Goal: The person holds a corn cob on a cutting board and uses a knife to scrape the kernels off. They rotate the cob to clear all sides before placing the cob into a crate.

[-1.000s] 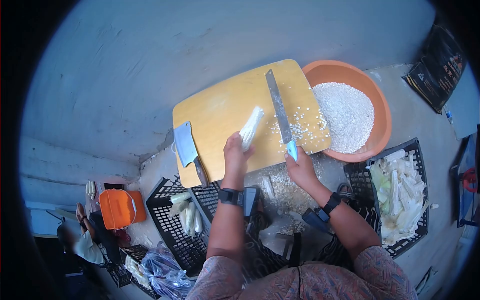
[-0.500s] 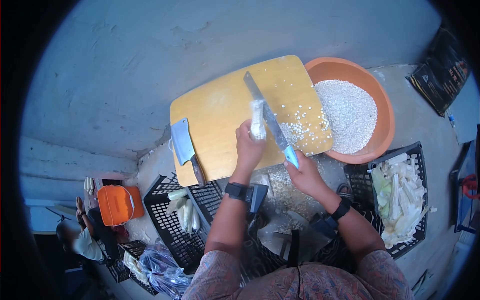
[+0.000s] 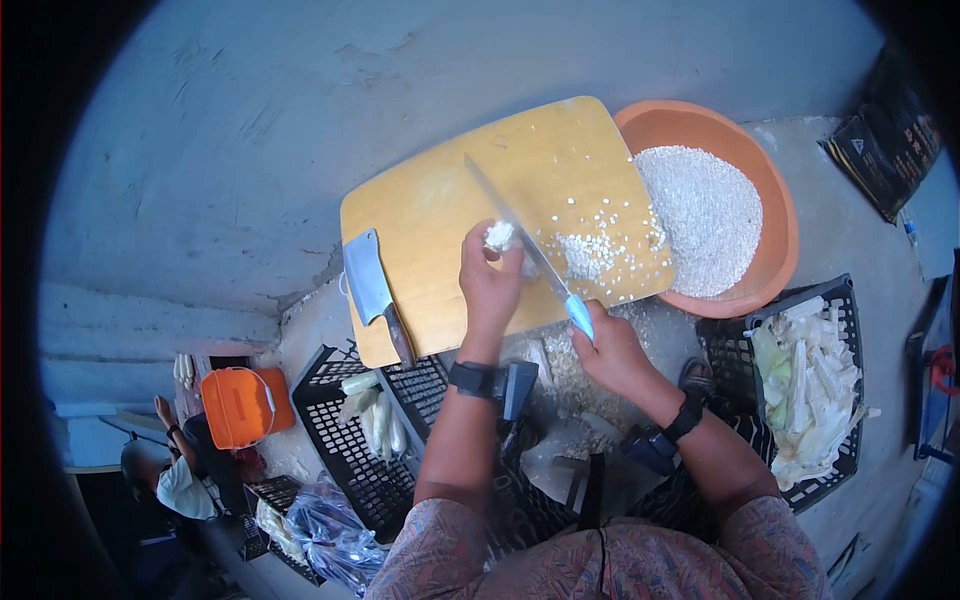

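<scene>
My left hand [image 3: 490, 285] is closed around a white piece of corn [image 3: 499, 236], its end facing up, above the yellow board [image 3: 430, 220]. My right hand [image 3: 607, 345] grips the blue handle of a long knife [image 3: 545, 265], whose blade slants up and left, close beside the piece. White kernels [image 3: 588, 257] are scattered on the board's right part. A cleaver [image 3: 369, 280] lies at the board's left edge.
An orange basin [image 3: 785, 240] of white kernels stands right of the board. Black crates with husks [image 3: 810, 380] and cobs [image 3: 378, 425] flank me. An orange bucket [image 3: 235, 408] and another person [image 3: 180, 485] are at the left.
The corn piece has tipped from lengthwise view to end-on in my left hand, and that hand has shifted slightly left. The knife blade has moved a little left and down.
</scene>
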The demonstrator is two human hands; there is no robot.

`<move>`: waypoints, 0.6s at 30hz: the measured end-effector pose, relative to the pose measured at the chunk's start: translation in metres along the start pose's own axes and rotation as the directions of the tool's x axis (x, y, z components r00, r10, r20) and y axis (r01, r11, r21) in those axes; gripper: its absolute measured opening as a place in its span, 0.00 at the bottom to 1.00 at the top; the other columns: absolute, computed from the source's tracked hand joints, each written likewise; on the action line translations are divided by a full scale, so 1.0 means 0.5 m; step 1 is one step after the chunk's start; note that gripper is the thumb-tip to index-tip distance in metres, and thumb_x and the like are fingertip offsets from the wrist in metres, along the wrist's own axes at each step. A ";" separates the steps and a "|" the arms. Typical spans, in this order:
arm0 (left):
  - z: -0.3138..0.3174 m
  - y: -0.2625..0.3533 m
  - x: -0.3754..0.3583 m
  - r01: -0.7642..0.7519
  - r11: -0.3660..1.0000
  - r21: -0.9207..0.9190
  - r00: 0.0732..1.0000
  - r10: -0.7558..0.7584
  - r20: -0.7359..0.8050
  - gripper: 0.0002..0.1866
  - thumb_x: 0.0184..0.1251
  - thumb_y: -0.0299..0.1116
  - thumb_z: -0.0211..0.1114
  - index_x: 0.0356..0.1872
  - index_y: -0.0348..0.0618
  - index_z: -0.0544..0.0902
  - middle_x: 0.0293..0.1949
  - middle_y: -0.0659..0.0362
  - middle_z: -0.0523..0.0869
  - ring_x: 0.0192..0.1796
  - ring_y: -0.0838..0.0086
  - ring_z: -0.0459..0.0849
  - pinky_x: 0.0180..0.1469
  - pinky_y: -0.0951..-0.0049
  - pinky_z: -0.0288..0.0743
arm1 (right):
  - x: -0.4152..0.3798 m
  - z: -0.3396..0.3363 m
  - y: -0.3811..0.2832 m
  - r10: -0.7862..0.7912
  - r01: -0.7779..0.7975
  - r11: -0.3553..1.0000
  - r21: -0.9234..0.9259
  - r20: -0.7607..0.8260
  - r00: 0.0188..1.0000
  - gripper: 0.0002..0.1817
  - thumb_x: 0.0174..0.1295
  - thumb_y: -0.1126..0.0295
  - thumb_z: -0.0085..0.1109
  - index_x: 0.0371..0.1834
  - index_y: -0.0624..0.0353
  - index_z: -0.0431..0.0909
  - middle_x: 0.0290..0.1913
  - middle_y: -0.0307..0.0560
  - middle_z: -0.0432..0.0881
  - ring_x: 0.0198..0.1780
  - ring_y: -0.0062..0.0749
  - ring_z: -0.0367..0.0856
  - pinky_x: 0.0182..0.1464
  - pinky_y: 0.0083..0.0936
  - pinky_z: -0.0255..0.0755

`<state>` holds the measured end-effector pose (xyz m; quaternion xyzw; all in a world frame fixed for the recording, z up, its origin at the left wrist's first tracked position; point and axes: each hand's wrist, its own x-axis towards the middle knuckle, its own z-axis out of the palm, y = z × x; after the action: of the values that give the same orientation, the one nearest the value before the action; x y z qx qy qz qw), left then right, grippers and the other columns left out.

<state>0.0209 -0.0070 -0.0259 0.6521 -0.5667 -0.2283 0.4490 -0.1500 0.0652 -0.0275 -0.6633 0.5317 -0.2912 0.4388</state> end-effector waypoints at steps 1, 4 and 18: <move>-0.007 0.019 -0.002 0.034 0.999 0.009 0.999 -0.034 -0.030 0.16 0.60 0.32 0.60 0.48 0.38 0.73 0.36 0.59 0.78 0.37 0.78 0.75 0.39 0.76 0.72 | -0.004 0.001 -0.003 0.006 -0.005 0.999 -0.053 0.014 1.000 0.15 0.58 0.68 0.51 0.44 0.65 0.65 0.24 0.63 0.76 0.30 0.60 0.76 0.32 0.45 0.69; -0.011 0.010 -0.005 0.032 0.998 0.062 0.998 -0.028 -0.058 0.12 0.63 0.35 0.57 0.42 0.37 0.74 0.33 0.58 0.79 0.34 0.76 0.76 0.39 0.75 0.71 | -0.019 0.002 -0.016 0.038 -0.032 0.990 -0.135 0.044 0.998 0.15 0.58 0.68 0.50 0.45 0.66 0.65 0.23 0.62 0.76 0.28 0.59 0.76 0.31 0.47 0.69; 0.009 0.027 -0.027 -0.290 0.887 0.358 0.948 0.318 -0.018 0.10 0.66 0.33 0.49 0.30 0.37 0.72 0.25 0.49 0.74 0.27 0.58 0.74 0.33 0.64 0.69 | -0.048 -0.009 -0.016 0.079 -0.060 0.977 -0.206 0.086 0.993 0.13 0.59 0.69 0.49 0.39 0.69 0.64 0.21 0.63 0.76 0.27 0.59 0.77 0.31 0.47 0.71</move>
<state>0.0066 0.0047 -0.0196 0.6330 -0.6757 -0.0254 0.3770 -0.1566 0.0877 -0.0167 -0.6986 0.5604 -0.1884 0.4031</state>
